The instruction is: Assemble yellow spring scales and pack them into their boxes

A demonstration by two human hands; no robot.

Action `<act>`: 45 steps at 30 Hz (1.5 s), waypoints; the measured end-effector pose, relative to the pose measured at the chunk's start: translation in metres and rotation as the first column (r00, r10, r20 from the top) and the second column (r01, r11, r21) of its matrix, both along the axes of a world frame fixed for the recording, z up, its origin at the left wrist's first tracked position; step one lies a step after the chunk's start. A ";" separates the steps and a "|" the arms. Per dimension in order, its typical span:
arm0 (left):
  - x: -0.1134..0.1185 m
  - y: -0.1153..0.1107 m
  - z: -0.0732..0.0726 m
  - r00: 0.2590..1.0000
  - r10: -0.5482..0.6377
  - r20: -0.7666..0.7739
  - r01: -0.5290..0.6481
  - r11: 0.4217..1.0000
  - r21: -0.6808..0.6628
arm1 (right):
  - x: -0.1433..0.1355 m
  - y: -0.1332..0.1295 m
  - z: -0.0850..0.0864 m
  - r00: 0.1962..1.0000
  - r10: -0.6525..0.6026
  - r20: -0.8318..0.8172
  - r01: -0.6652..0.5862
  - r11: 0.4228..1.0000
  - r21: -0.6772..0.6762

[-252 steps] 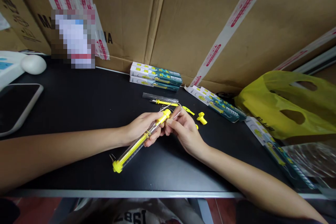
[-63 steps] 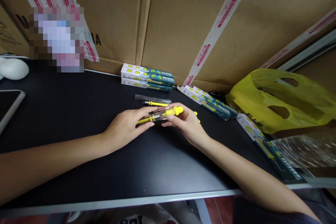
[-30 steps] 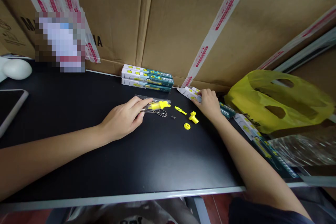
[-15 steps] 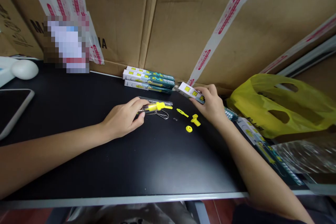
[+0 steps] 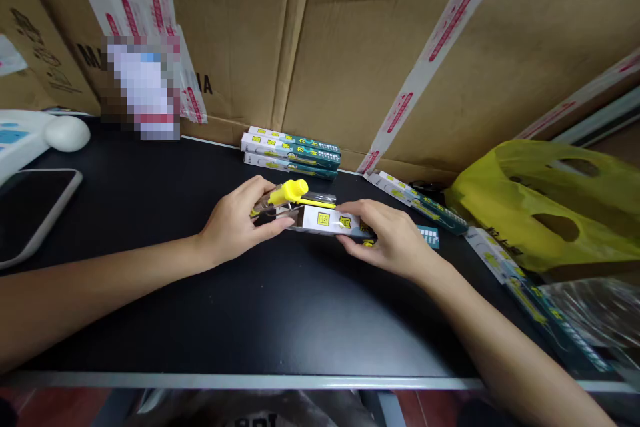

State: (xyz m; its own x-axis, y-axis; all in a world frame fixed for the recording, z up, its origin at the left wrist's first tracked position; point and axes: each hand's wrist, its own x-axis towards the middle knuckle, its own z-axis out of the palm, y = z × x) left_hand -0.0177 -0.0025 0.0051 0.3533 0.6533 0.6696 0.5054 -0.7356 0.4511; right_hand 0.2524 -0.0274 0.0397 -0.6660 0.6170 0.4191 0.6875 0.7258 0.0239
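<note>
My left hand [image 5: 235,219] is closed around a spring scale [image 5: 289,193] with a clear tube and a yellow plastic fitting that points right. In my right hand [image 5: 400,235], between thumb and fingers, is a slim printed box [image 5: 325,220], lying sideways with its open end toward my left hand. The scale's end and the box's open end are close together; whether they touch I cannot tell. Another clear tube [image 5: 323,198] shows just behind the box. A bit of a small yellow part [image 5: 369,242] peeks out under my right hand; the other loose parts are hidden.
Several printed boxes [image 5: 295,155] are stacked at the back against a large cardboard carton [image 5: 350,47]. More such boxes [image 5: 420,203] lie along the right, beside a yellow plastic bag [image 5: 500,193] and clear plastic wrapping [image 5: 595,307]. A dark-screened device [image 5: 40,213] lies at left.
My right hand has brought the box left and nearer, in front of the loose parts, to my left hand. The scale's yellow end has tilted upward in my left hand.
</note>
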 end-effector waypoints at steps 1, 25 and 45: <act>0.000 0.000 -0.001 1.000 -0.015 -0.001 0.015 1.000 0.013 | -0.001 -0.001 -0.001 1.000 -0.005 -0.002 0.005 1.000 -0.024; 0.003 -0.002 -0.010 0.952 -0.255 -0.172 0.236 0.964 -0.122 | -0.026 -0.023 -0.007 0.995 -0.076 -0.065 0.048 0.930 -0.364; 0.008 -0.009 -0.004 0.917 -0.100 -0.386 0.049 0.989 -0.140 | -0.017 -0.017 -0.003 0.988 -0.155 0.013 0.153 0.983 0.102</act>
State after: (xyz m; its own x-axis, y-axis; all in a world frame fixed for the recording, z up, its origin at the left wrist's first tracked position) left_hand -0.0101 -0.0113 0.0013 0.6209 0.6841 0.3828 0.6058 -0.7286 0.3195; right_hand 0.2352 -0.0443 0.0368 -0.5757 0.6684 0.4709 0.7893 0.6046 0.1068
